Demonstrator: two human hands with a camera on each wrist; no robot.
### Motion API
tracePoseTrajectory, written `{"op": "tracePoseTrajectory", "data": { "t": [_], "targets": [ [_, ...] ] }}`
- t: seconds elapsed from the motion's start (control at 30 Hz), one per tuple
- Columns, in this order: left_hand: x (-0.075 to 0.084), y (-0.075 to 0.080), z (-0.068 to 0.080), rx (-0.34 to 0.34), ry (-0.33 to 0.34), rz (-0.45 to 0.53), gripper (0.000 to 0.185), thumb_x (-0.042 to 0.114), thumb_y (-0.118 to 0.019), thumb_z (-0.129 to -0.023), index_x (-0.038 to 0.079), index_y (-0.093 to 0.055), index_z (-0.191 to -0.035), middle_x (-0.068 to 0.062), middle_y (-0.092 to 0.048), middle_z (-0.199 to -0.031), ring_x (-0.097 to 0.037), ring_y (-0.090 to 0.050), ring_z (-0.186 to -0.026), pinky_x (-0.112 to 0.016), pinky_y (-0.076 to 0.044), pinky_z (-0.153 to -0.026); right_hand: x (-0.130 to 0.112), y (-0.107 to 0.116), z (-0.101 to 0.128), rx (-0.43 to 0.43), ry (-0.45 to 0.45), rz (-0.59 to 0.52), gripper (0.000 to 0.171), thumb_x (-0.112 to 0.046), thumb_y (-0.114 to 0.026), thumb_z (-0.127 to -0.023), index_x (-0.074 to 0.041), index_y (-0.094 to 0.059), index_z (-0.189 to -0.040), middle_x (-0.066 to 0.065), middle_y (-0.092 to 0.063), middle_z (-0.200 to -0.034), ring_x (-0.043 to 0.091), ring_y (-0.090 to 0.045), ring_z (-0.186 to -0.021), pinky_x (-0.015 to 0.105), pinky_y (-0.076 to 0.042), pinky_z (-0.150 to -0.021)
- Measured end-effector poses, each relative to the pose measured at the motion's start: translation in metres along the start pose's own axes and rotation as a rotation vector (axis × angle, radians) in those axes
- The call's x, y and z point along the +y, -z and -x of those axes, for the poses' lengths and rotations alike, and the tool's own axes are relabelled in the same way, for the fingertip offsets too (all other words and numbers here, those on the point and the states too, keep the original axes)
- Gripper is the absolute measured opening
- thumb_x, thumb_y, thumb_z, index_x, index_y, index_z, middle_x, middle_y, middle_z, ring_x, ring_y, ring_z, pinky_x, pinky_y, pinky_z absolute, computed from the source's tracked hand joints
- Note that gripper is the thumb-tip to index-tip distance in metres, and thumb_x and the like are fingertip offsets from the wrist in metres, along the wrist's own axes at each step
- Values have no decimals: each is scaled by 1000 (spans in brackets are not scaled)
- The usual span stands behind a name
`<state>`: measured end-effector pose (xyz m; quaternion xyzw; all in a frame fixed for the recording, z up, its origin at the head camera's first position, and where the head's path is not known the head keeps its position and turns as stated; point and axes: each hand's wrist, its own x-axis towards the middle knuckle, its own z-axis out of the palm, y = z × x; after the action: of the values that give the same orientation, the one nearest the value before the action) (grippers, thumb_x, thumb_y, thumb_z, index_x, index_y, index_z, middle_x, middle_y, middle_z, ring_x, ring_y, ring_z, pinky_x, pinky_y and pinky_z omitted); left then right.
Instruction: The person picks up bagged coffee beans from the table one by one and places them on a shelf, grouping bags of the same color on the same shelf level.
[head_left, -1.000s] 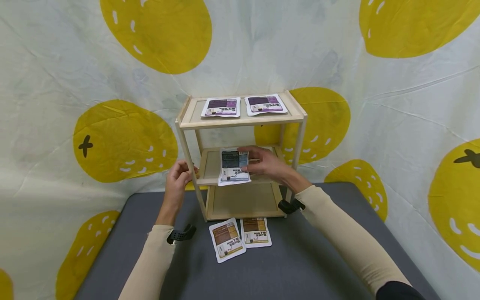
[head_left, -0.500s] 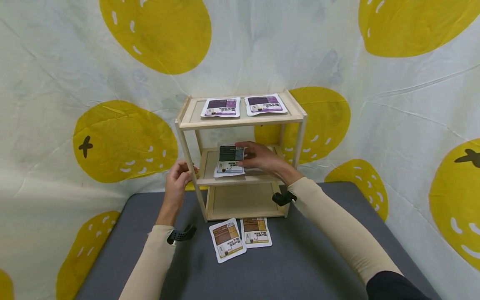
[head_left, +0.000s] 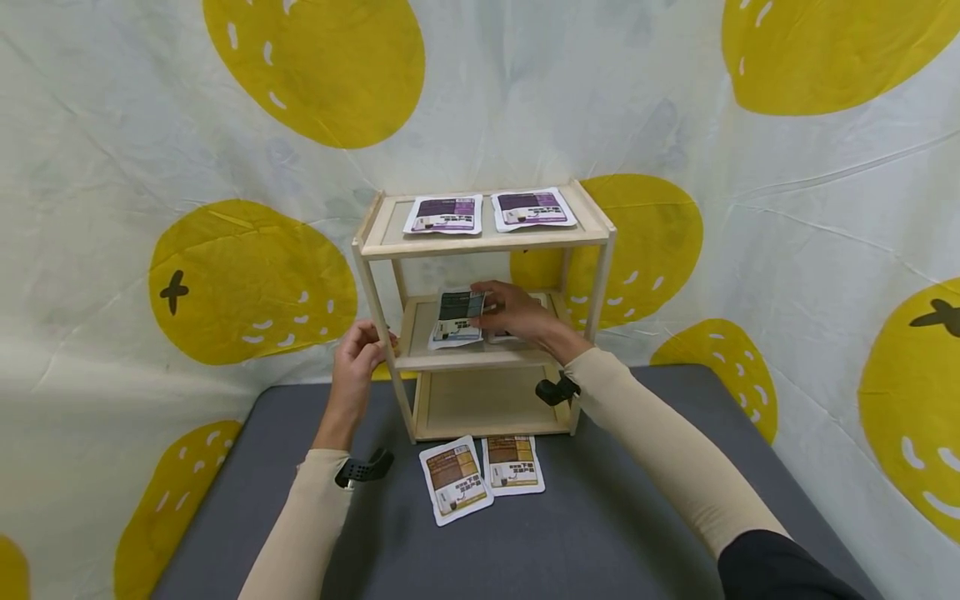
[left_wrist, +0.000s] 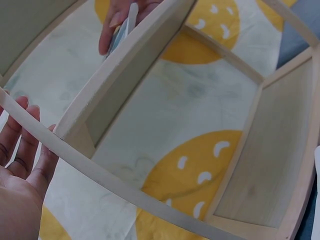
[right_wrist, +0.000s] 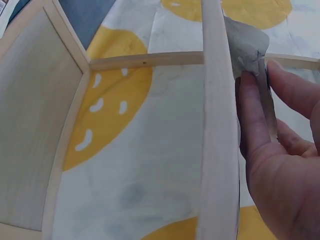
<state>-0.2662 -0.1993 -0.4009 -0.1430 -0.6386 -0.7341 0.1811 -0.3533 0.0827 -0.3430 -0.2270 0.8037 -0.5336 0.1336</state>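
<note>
A flat white pouch with a dark teal label (head_left: 459,317) is over the left part of the middle shelf of a small wooden shelf rack (head_left: 442,362). My right hand (head_left: 517,312) pinches its right edge; the pouch's silvery back (right_wrist: 250,47) shows in the right wrist view. Behind that hand, a second pouch (head_left: 501,337) lies on the middle shelf, mostly hidden. My left hand (head_left: 352,354) holds the rack's left front post at middle-shelf height. In the left wrist view, the fingers of my left hand (left_wrist: 22,175) bend behind the post.
Two purple-labelled pouches, a left one (head_left: 444,215) and a right one (head_left: 532,208), lie on the top shelf. Two brown-labelled pouches, one tilted (head_left: 455,481) and one straighter (head_left: 513,465), lie on the grey table (head_left: 585,533) before the rack. A lemon-print cloth (head_left: 480,83) hangs behind.
My right hand has moved the teal-labelled pouch back and slightly left, from in front of the middle shelf's edge to over the shelf. The left hand stays at the post.
</note>
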Motion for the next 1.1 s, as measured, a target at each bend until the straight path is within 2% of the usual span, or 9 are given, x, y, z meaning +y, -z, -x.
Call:
{"op": "tracePoseTrajectory", "data": {
  "t": [0.23, 0.5, 0.7, 0.87, 1.1],
  "targets": [
    [0, -2, -1, -1, 14, 0, 21, 2, -50, -99, -8, -54, -117, -12, -62, -101, -33, -62, -92, -34, -58, -85, -1, 1, -3, 41, -36, 6, 70, -18, -75, -93, -13, -41, -154, 17, -52, -143, 32, -55, -123, 46, -49, -103],
    [0, -1, 0, 5, 34, -2, 22, 3, -49, -99, -7, -53, -118, -10, -63, -100, -29, -63, -92, -33, -57, -86, -4, 2, 4, 55, 6, 111, 66, -18, -74, -94, -6, -44, -151, 18, -52, -145, 34, -52, -134, 48, -48, -106],
    [-1, 0, 0, 9, 34, 0, 21, 3, -50, -99, -5, -55, -117, -13, -63, -101, -29, -63, -93, -32, -57, -86, -8, 2, 12, 57, 27, 148, 57, -14, -72, -95, -3, -50, -146, 20, -55, -144, 34, -55, -131, 48, -50, -104],
    [1, 0, 0, 7, 31, -6, 24, 2, -49, -99, -8, -53, -120, -19, -60, -104, -30, -64, -93, -31, -57, -85, -9, 0, 22, 50, 40, 192, 55, -17, -72, -95, -4, -52, -145, 16, -58, -141, 31, -58, -128, 48, -49, -104],
    [0, 0, 0, 5, 16, 2, 23, -1, -48, -99, -9, -53, -119, -29, -57, -107, -31, -63, -91, -33, -57, -84, -7, -6, 41, 49, 109, 224, 53, -18, -73, -94, -3, -55, -142, 14, -64, -131, 27, -64, -120, 44, -53, -99]
  ]
}}
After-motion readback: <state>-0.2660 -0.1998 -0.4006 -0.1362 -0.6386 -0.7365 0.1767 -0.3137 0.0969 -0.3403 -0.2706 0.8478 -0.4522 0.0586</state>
